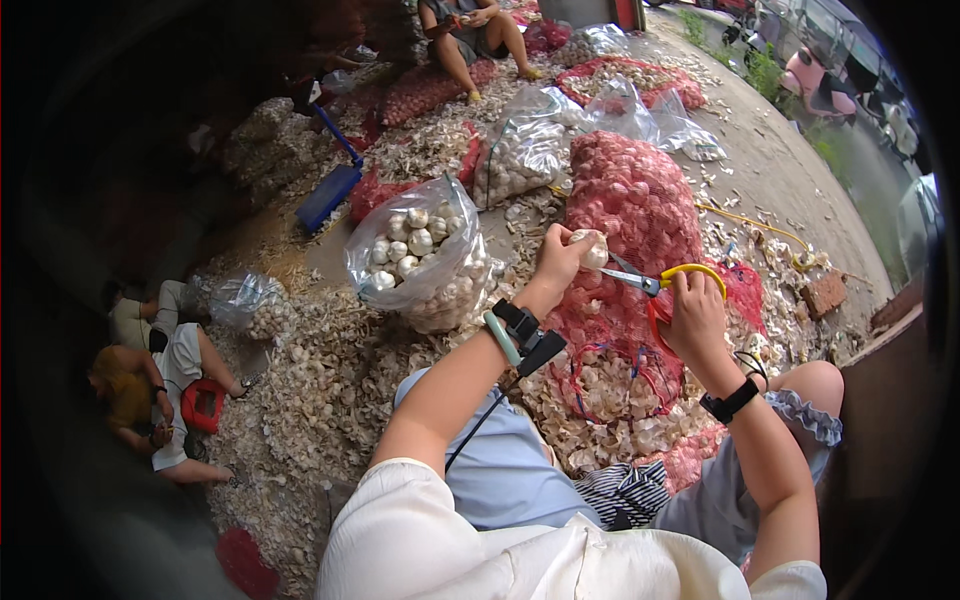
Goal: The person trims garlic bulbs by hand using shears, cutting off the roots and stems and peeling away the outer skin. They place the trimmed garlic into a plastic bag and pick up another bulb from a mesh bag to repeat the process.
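My left hand (560, 262) grips a white garlic bulb (593, 249) above a tall red mesh sack (632, 190) full of garlic. In my right hand (694, 312) is a pair of scissors (690, 273) with yellow and red handles. Their blades are spread apart, the tips close beside the bulb; whether they touch it I cannot tell. Left of my left hand stands a clear plastic bag (462, 262), its mouth wide and cleaned white bulbs inside. Empty-looking red netting (610, 375) with blue and red cords lies below my hands.
Garlic skins (300, 420) cover the ground around me. Farther off stand another filled clear bag (520, 150), a blue dustpan (330, 195) and a seated person (470, 30). More people (165, 370) sit at the left near a red stool (203, 405). A brick (824, 294) lies at the right.
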Motion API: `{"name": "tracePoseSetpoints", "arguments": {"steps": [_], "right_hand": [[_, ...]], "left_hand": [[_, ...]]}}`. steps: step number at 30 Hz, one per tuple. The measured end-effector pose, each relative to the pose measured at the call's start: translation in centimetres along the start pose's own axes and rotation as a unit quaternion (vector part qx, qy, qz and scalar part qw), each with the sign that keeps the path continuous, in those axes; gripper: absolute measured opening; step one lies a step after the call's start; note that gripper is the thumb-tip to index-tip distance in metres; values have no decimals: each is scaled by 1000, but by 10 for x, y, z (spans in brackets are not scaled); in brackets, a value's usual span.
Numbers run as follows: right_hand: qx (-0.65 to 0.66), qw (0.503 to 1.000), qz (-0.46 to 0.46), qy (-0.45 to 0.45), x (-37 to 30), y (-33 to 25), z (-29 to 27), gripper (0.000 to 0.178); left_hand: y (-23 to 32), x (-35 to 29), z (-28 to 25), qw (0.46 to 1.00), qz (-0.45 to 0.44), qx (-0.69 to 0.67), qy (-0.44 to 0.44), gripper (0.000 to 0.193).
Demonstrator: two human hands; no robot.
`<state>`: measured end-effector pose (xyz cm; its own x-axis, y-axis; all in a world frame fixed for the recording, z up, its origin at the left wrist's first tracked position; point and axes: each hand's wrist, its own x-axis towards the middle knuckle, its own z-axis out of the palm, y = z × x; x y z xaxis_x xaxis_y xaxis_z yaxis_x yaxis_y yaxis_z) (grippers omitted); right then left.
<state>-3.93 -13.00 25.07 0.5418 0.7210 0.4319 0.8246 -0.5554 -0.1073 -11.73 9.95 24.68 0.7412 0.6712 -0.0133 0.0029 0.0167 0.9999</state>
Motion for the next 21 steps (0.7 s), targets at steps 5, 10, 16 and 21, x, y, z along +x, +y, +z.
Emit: {"name": "tracePoseSetpoints", "arguments": {"steps": [5, 10, 16, 21], "right_hand": [[14, 999, -38, 8, 11, -11, -2, 41], [11, 999, -40, 15, 8, -3, 0, 33], [32, 998, -45, 11, 8, -4, -4, 34], [50, 998, -22, -13, 7, 1, -4, 36]], "left_hand": [[8, -3, -18, 1000, -13, 12, 7, 29], [4, -3, -12, 1000, -17, 2, -8, 26], [9, -4, -15, 999, -16, 30, 1, 25], [17, -7, -12, 998, -49, 25, -8, 27]]}}
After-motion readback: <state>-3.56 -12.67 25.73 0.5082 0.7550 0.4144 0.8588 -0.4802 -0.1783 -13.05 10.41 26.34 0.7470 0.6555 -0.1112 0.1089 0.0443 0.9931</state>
